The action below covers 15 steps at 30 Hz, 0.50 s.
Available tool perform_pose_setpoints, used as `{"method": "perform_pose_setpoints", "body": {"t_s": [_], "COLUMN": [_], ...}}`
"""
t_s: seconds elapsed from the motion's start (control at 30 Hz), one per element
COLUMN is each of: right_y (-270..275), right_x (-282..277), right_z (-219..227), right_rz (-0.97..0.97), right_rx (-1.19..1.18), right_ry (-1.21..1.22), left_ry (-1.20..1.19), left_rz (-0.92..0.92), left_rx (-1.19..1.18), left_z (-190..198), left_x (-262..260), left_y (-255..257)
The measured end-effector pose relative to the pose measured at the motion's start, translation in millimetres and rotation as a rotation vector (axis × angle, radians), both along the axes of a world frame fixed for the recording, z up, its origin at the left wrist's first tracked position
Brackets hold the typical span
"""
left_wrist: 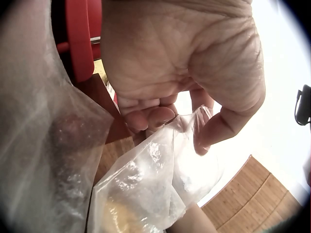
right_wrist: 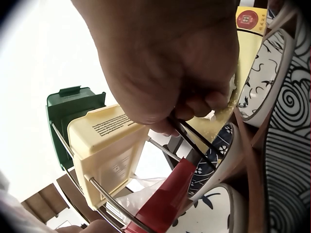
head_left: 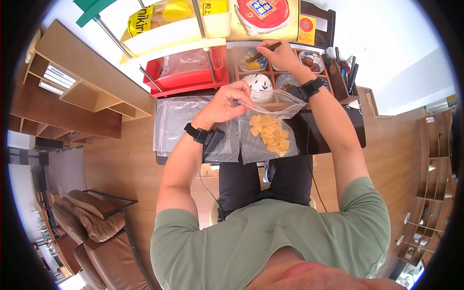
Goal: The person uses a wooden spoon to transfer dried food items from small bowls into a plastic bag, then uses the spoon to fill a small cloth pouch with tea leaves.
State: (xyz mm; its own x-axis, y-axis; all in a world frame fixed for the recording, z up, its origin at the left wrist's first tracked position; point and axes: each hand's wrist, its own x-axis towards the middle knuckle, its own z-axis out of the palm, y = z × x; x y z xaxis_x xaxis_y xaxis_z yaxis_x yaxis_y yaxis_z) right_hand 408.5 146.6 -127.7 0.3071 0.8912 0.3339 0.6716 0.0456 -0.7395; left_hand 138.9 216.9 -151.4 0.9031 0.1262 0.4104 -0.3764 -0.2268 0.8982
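Clear zip bag (head_left: 282, 109) with yellow pieces (head_left: 271, 136), at the tabletop's near edge

Left hand (head_left: 228, 103): thumb and fingers pinching the bag's rim, upper part lifted. Right hand (head_left: 282, 55): fingers curled tight round dark sticks (right_wrist: 194, 146), tips in a blue-patterned bowl (head_left: 242, 59) (more yellow in there, from where I stand). Bowl: far left corner of a divided wooden tray (head_left: 271, 79). Flat clear bags (head_left: 180, 123): near left corner of tabletop (head_left: 354, 126). Red bin (head_left: 191, 87): just beside the tray's left edge.
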Motion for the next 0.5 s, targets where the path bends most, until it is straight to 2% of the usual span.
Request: {"method": "perform_pose_setpoints", "body": {"t_s": [0.07, 0.17, 0.3, 0.5], "right_y": [2.4, 0.2, -13.1, -27.5], "right_x": [2.1, 3.2, 4.4, -5.9], "right_z": [-5.7, -7.0, 7.5, 28.4], "right_rz": [-0.001, -0.038, -0.049, -0.014], "right_rx": [0.038, 0.099, 0.051, 0.118], "right_ry": [0.092, 0.057, 0.056, -0.095], "left_ry": [-0.008, -0.015, -0.017, -0.021], "left_rz": [0.003, 0.009, -0.001, -0.006], "left_rx": [0.000, 0.002, 0.009, 0.000], "left_z": [1.1, 1.9, 1.7, 0.0], "left_x": [-0.1, -0.7, -1.1, 0.2], "left_y": [-0.7, -0.7, 0.1, 0.3]}}
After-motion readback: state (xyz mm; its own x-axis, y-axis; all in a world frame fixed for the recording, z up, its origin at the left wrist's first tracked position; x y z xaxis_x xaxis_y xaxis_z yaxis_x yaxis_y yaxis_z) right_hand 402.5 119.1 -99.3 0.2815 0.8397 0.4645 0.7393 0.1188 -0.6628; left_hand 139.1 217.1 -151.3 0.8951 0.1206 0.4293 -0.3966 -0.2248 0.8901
